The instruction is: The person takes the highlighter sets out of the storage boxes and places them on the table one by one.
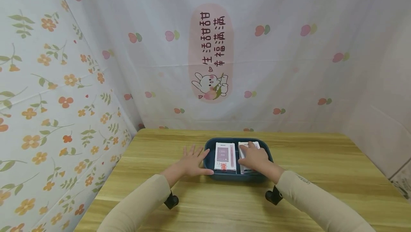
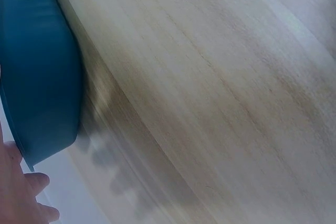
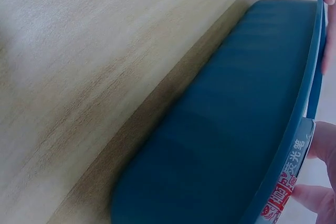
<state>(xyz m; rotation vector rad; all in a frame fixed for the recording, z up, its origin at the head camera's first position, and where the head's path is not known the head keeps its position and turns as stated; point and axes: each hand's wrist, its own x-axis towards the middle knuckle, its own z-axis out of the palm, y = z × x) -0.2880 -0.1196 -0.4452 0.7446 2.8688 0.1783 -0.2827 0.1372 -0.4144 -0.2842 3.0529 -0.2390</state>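
Observation:
My left hand (image 1: 192, 161), fingers spread, lies at the left end of a dark blue two-compartment tray (image 1: 241, 178), its thumb at the rim. A flat white box (image 1: 226, 156) with a purple panel and a red label fills most of the left compartment. In the right compartment lies a second white box (image 1: 245, 171), partly hidden beneath my right hand (image 1: 255, 160). The right fingers are extended and spread over that box, fingertips touching its top. In the right wrist view, the tray's side wall (image 3: 210, 114) fills the middle, with right fingers (image 3: 313, 196) beside a red-and-white label.
The tray stands near the back of a wood-grain table (image 1: 221, 207). Behind it hangs a white printed curtain (image 1: 276, 71); a flowered cloth (image 1: 57, 100) hangs along the left. Black camera mounts (image 1: 171, 201) hang under both wrists.

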